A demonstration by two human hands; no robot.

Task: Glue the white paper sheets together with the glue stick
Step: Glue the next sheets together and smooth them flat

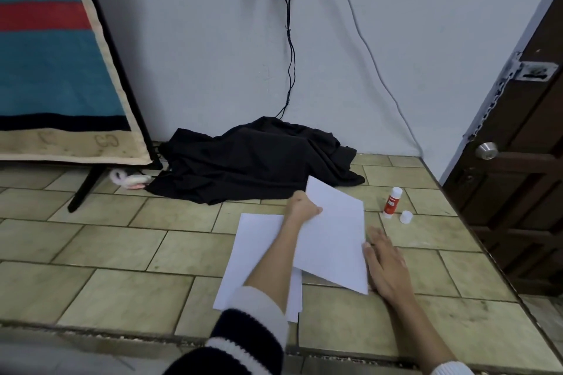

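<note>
My left hand [302, 207] pinches the far left edge of a white paper sheet [332, 237] and holds it tilted above the tiled floor. My right hand [385, 262] lies flat with straight fingers along that sheet's right edge. More white sheets [256, 250] lie flat on the tiles beneath my left forearm. A red and white glue stick [391, 202] stands upright and uncapped to the right of the sheets. Its white cap [406, 217] sits on the floor just beside it.
A heap of black cloth [253, 161] lies against the wall beyond the paper. A stand with a blue and red rug [54, 55] leans at the left. A dark wooden door [518, 161] closes the right side. Cables [289, 39] hang down the wall.
</note>
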